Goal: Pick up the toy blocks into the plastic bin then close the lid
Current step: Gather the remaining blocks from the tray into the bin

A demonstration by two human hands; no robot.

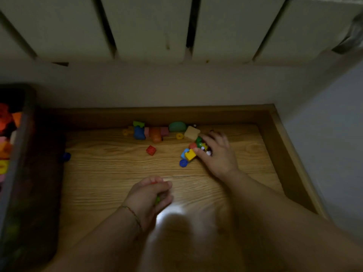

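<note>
Right hand (216,154) curled over a cluster of toy blocks (193,152), gripping several. Left hand (151,195) clamped round small pieces, green showing. Red block (150,150) lies left of the right hand, and a row of blocks (155,132) beyond it. Plastic bin (21,134) far left of both hands, lid unseen. Best to rake strays together first, then carry full handfuls.

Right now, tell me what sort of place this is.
Likely a room corner at home, a child's play spot: a wooden floor with skirting, a white radiator above, loose toy blocks, and a plastic bin of them at the left.
</note>
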